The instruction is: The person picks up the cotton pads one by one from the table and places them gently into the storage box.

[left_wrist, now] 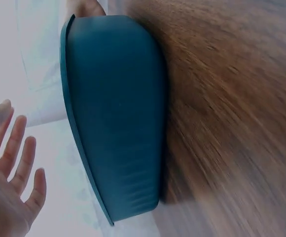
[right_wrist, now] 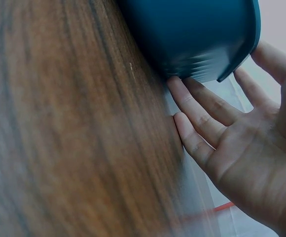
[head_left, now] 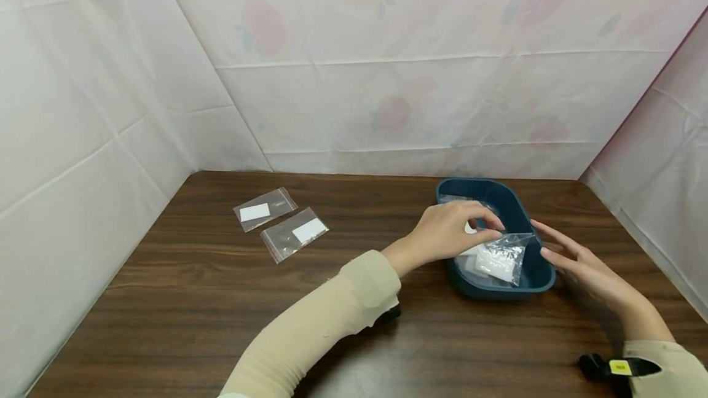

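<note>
My left hand (head_left: 456,232) hovers over a dark blue plastic basket (head_left: 533,272), thumb and fingertips apart, close above a clear plastic bag (head_left: 500,260) with a white item inside. In the left wrist view the left hand (left_wrist: 12,173) shows its fingers spread and loosely bent beside the rim, nothing between them. More bags and white pieces in the basket are partly hidden under this hand. My right hand (head_left: 586,275) rests its fingers along the basket's right side. The right wrist view shows the right hand (right_wrist: 232,128) with extended fingers against the outer wall, thumb near the rim.
Two clear zip bags, a farther one (head_left: 265,209) and a nearer one (head_left: 294,235), each with a white card, lie flat on the wooden table (head_left: 221,312) at left. Pale printed curtains (head_left: 354,103) close off the back and both sides.
</note>
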Available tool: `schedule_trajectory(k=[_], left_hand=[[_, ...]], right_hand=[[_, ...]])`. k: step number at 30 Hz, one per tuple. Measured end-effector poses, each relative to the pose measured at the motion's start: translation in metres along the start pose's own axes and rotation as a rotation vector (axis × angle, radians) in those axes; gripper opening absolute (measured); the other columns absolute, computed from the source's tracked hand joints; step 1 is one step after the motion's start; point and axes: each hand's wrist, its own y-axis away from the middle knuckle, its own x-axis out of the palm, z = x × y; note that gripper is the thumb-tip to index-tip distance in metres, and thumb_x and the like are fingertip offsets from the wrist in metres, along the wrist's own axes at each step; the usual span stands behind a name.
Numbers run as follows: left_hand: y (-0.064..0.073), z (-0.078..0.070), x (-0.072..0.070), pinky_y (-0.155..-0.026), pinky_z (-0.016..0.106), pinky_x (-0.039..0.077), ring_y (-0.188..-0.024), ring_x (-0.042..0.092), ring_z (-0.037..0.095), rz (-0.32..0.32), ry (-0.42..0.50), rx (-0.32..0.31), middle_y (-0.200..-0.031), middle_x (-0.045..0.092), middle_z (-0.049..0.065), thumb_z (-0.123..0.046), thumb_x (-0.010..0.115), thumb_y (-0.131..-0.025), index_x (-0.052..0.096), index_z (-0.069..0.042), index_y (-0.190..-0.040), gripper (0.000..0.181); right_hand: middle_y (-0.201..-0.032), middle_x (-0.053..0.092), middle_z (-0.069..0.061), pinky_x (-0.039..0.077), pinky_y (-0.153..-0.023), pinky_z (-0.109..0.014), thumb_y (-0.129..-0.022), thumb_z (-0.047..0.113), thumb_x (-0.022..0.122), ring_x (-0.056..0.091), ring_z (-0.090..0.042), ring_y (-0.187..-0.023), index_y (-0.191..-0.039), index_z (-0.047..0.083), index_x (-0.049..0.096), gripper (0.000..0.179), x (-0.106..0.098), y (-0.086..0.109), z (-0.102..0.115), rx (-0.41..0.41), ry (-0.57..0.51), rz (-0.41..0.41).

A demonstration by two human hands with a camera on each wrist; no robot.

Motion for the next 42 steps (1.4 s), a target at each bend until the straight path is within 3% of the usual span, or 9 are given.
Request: schedule_trajectory(k=[3, 5, 15, 21, 31, 38, 42], left_hand=[[0.005, 0.004, -0.003, -0.062, 0.009, 0.039, -0.088, 0.052, -0.007, -0.018, -0.022, -0.024, -0.102, 0.065, -0.022, -0.041, 0.064, -0.097, 0.074, -0.033, -0.111, 0.019], [0.010, 0.006, -0.006, -0.061, 0.010, 0.040, -0.088, 0.053, -0.005, -0.017, -0.035, -0.040, -0.101, 0.065, -0.023, -0.041, 0.063, -0.097, 0.074, -0.034, -0.110, 0.018], [0.035, 0.015, -0.022, -0.058, 0.015, 0.038, -0.082, 0.056, 0.000, 0.011, -0.113, -0.032, -0.106, 0.067, -0.019, -0.040, 0.064, -0.097, 0.074, -0.032, -0.110, 0.019], [0.051, 0.024, -0.030, -0.062, 0.016, 0.040, -0.081, 0.053, -0.001, 0.008, -0.091, -0.027, -0.103, 0.066, -0.020, -0.039, 0.066, -0.096, 0.075, -0.032, -0.107, 0.015], [0.075, 0.034, -0.041, -0.067, 0.021, 0.044, -0.090, 0.059, 0.004, 0.016, -0.115, -0.019, -0.104, 0.067, -0.017, -0.039, 0.067, -0.096, 0.074, -0.032, -0.109, 0.017], [0.094, 0.051, -0.052, -0.070, 0.024, 0.046, -0.091, 0.058, 0.004, 0.019, -0.093, -0.061, -0.106, 0.066, -0.016, -0.036, 0.068, -0.095, 0.074, -0.029, -0.110, 0.017], [0.102, 0.059, -0.058, -0.073, 0.027, 0.049, -0.096, 0.059, 0.004, 0.019, -0.082, -0.063, -0.107, 0.066, -0.017, -0.036, 0.069, -0.095, 0.074, -0.029, -0.110, 0.017]], right_hand=[[-0.157, 0.020, -0.027, 0.045, -0.088, -0.022, -0.108, 0.027, 0.041, 0.040, 0.013, -0.116, -0.160, 0.028, 0.015, 0.058, 0.000, 0.000, 0.000, -0.007, 0.012, -0.003], [-0.157, 0.021, -0.028, 0.044, -0.084, -0.017, -0.108, 0.027, 0.042, 0.041, 0.013, -0.115, -0.160, 0.028, 0.015, 0.059, 0.001, 0.000, 0.000, -0.010, 0.015, -0.008], [-0.157, 0.019, -0.027, 0.042, -0.084, -0.014, -0.108, 0.026, 0.042, 0.039, 0.013, -0.116, -0.160, 0.029, 0.015, 0.059, 0.002, 0.000, 0.000, -0.027, 0.019, -0.007], [-0.157, 0.022, -0.025, 0.043, -0.084, -0.013, -0.108, 0.024, 0.043, 0.041, 0.014, -0.115, -0.160, 0.027, 0.017, 0.058, 0.003, 0.000, -0.001, -0.045, 0.010, -0.009], [-0.159, 0.022, -0.016, 0.042, -0.084, -0.014, -0.108, 0.025, 0.042, 0.039, 0.013, -0.118, -0.160, 0.029, 0.015, 0.058, 0.001, 0.001, -0.001, -0.028, -0.001, 0.003], [-0.157, 0.021, -0.024, 0.043, -0.083, -0.013, -0.108, 0.025, 0.042, 0.040, 0.014, -0.115, -0.160, 0.029, 0.015, 0.059, 0.001, 0.000, -0.001, -0.028, 0.021, -0.008], [-0.157, 0.023, -0.018, 0.043, -0.084, -0.013, -0.108, 0.023, 0.042, 0.040, 0.014, -0.116, -0.160, 0.028, 0.016, 0.058, 0.000, 0.000, -0.002, -0.043, 0.002, -0.002]])
